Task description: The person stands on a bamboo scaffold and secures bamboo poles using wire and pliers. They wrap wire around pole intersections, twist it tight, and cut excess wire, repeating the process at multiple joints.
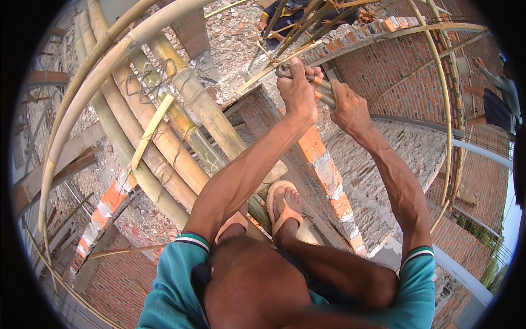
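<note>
In front of me, both hands are on a dark metal hand tool with orange bands on its two handles [323, 84], which looks like pincers. My left hand [298, 96] is closed around it near the head, with the thumb pointing up. The fingers of my right hand [352, 109] wrap round the handle ends. Left of my hands, a bundle of bent tie wire [148, 82] lies on the bamboo poles [178, 145]. A split bamboo strip [152, 131] rests across the same poles.
My sandalled feet [285, 211] stand on the bamboo over a narrow brick wall [326, 170]. Long bent bamboo poles [82, 82] arch at the left, another [441, 82] at the right. One person [301, 19] is at the top among sticks; another [498, 98] is far right. Rubble [235, 44] lies beyond.
</note>
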### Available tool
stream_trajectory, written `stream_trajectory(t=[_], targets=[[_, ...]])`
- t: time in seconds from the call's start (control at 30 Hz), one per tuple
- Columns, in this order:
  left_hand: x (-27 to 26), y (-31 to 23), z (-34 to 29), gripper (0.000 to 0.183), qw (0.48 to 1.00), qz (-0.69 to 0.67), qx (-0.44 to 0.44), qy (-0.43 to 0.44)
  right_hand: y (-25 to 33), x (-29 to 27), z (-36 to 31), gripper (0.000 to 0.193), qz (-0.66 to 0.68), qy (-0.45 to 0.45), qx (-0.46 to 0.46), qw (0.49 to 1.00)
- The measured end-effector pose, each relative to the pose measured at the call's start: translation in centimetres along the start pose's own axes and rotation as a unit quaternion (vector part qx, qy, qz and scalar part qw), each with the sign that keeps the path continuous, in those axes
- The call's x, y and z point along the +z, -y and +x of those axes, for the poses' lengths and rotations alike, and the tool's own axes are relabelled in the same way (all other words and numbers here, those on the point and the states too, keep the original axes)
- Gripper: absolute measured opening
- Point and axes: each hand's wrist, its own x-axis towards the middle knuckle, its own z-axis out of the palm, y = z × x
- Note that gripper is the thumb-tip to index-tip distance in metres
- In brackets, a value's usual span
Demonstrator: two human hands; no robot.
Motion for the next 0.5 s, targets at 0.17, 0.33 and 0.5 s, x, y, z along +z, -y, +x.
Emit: stream_trajectory(t=[0.17, 0.33, 0.5], targets=[[-1.4, -0.1, -0.3, 0.041, 0.998, 0.062, 0.016, 0.029, 1.4, -1.0, -0.5, 0.035, 0.062, 0.055, 0.048, 0.995], [-3.7, -1.5, 0.5, 0.042, 0.982, 0.133, -0.008, 0.136, 3.1, -1.9, -0.7, 0.023, 0.292, 0.222, 0.136, 0.920], [-4.3, -1.6, 1.4, 0.048, 0.950, -0.104, -0.162, 0.244, 2.8, -3.5, 0.3, 0.037, 0.583, 0.396, 0.351, 0.616]])
